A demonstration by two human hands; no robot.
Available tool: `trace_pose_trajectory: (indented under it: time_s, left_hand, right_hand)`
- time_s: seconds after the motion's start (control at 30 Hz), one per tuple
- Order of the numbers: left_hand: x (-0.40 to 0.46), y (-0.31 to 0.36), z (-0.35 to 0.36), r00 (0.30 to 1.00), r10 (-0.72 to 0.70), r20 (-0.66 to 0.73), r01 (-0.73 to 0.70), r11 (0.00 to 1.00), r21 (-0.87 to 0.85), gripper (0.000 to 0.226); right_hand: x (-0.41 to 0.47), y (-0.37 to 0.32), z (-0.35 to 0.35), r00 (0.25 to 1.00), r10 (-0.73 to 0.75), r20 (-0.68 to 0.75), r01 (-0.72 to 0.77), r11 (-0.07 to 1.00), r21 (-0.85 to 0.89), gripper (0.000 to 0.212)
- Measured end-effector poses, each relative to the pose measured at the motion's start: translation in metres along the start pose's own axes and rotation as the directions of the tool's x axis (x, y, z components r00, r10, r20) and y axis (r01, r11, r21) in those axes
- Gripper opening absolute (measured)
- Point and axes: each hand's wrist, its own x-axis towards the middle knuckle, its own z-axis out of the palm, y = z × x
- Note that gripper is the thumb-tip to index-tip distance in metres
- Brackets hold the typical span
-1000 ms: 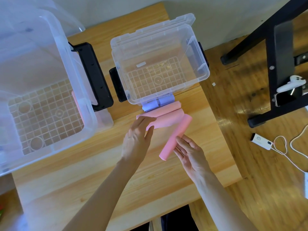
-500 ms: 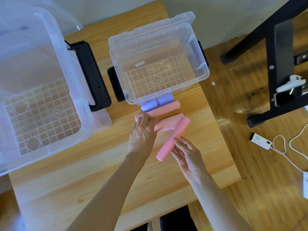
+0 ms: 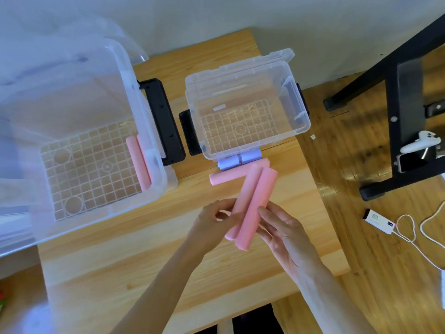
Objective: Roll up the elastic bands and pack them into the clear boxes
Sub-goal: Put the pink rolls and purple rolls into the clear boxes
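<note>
Head view, wooden table (image 3: 134,256). Two pink rolls are held side by side, slanted, upper ends toward the small box (image 3: 245,112), lower ends toward the person. Left roll (image 3: 243,201): left hand (image 3: 214,225) grips it, thumb and fingers curled round its lower half. Right roll (image 3: 256,208): right hand (image 3: 286,235) rests against its right side with fingers fairly straight; whether the thumb closes round it cannot be told. The two rolls touch along their length.

A third pink roll (image 3: 228,177) lies flat on the table, crosswise, just in front of the small box, its right end under the held pair. Two lilac rolls (image 3: 238,160) lie end to end against the small box's near wall, outside it. The small box holds no rolls.

Large box (image 3: 79,145) at left: two pink rolls (image 3: 139,160) lie together along its right wall.

Floor at right: black stand (image 3: 397,116), white device (image 3: 378,220) with cable.
</note>
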Motion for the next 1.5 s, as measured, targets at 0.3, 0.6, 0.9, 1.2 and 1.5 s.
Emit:
trace_pose_trajectory:
  time_s: [0.3,0.6,0.9,1.2,1.5]
  left_hand:
    - [-0.089,0.049,-0.061,0.987,0.151,-0.06,-0.162,0.943,-0.291,0.029]
    - [-0.123,0.072,-0.141,0.982,0.175,-0.075,-0.189,0.849,-0.494,0.015]
    - [-0.118,0.052,-0.23,0.996,0.07,-0.061,-0.092,0.851,-0.518,0.034]
    - [-0.074,0.023,-0.29,0.99,-0.07,-0.119,0.001,0.865,-0.501,0.023]
    - [-0.005,-0.022,-0.306,0.968,-0.222,-0.119,0.163,0.914,-0.372,0.039]
  right_hand:
    - [-0.054,-0.031,0.077,0.977,-0.018,0.213,0.05,0.988,-0.144,0.03]
    - [-0.067,-0.037,0.165,0.939,-0.005,0.344,0.087,0.971,-0.223,0.04]
    - [-0.031,-0.011,0.243,0.948,0.056,0.315,0.078,0.914,-0.399,0.039]
    - [0.047,0.008,0.294,0.971,0.134,0.2,-0.008,0.848,-0.53,0.03]
    - [0.141,0.042,0.295,0.997,-0.018,-0.075,-0.053,0.549,-0.834,0.036]
